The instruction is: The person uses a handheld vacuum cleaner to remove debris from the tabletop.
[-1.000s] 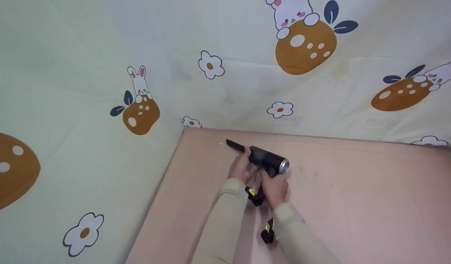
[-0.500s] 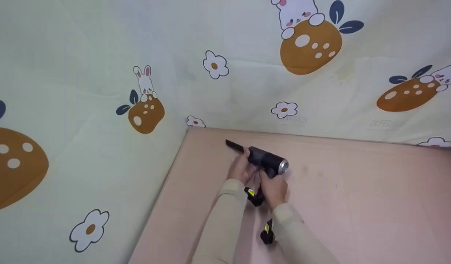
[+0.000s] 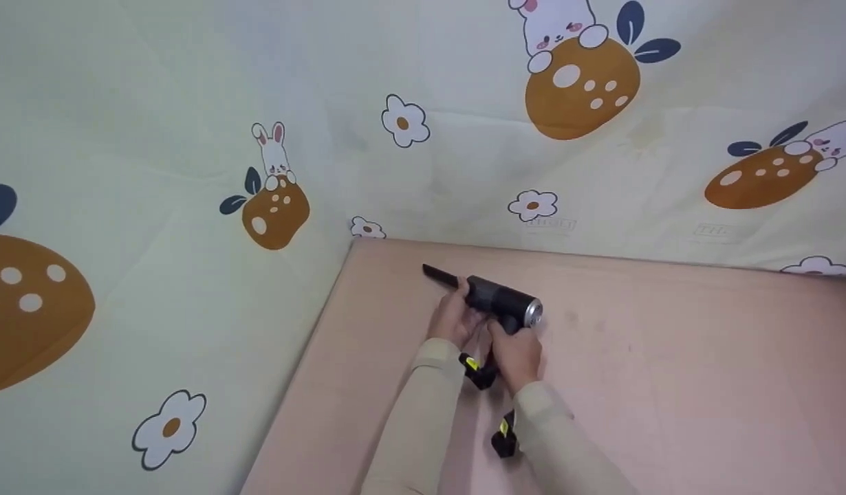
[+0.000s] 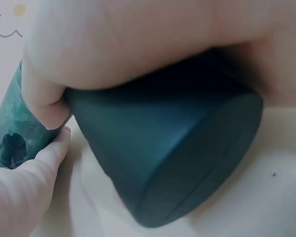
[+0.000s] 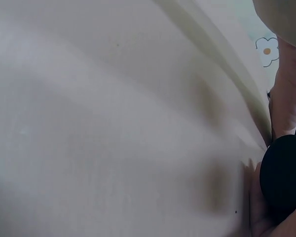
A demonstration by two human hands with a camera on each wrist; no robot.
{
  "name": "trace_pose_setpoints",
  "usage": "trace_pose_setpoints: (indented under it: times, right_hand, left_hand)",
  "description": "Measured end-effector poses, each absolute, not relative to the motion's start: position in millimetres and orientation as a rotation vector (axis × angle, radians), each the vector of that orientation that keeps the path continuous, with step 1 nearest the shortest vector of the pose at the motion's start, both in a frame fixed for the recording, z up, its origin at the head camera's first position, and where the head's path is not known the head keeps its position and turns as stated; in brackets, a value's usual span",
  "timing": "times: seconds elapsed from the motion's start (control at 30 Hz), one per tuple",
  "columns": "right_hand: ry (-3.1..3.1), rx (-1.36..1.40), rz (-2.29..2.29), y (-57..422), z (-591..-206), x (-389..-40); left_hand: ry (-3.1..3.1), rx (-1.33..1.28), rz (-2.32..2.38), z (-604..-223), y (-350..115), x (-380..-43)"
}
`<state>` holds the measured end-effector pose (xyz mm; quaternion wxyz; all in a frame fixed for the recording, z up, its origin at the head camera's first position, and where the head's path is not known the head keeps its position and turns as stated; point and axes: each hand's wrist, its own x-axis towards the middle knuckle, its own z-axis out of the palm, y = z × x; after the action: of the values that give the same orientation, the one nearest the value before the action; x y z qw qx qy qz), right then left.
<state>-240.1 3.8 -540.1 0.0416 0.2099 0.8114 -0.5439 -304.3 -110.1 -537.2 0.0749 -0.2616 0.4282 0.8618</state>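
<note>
A black handheld vacuum cleaner [image 3: 500,297] with a silver rear end is held low over the pink tabletop [image 3: 670,385]. Its slim nozzle [image 3: 439,275] points to the far left, the tip close over the surface. My left hand [image 3: 452,317] grips the front of the body by the nozzle. In the left wrist view its fingers lie along the see-through dust cup [image 4: 17,123]. My right hand [image 3: 518,352] wraps the handle, whose flat base [image 4: 202,163] faces the left wrist camera. That base [image 5: 285,170] also shows at the right wrist view's right edge.
Pale cloth walls [image 3: 450,172] printed with rabbits, fruit and flowers rise along the table's left and back edges. The nozzle tip is near their corner. Black wrist mounts [image 3: 479,371] with yellow marks hang under both forearms.
The head view has turned slightly left. Both hands keep their grip, and the nozzle has shifted slightly left over the table. A small white speck beside its tip no longer shows.
</note>
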Motion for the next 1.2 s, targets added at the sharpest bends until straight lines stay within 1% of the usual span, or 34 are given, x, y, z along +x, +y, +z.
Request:
trace_pose_setpoints:
  times: [0.23,0.47,0.77,0.97,1.2]
  right_hand:
    - [2.481,0.631,-1.646,11,-539,-234]
    - [2.46,0.607,-1.676,20,-543,-228]
    - [2.443,0.607,-1.633,35,-542,-219]
    - [2.456,0.602,-1.612,47,-542,-212]
    - [2.457,0.575,-1.599,64,-542,-204]
  left_hand:
    - [1.274,-0.823,2.597,-538,-105,-298]
    - [1.204,-0.754,2.662,-540,-98,-289]
    - [1.175,-0.729,2.688,-544,-91,-273]
    - [1.131,-0.638,2.701,-546,-89,-262]
    - [1.105,-0.65,2.72,-549,-78,-248]
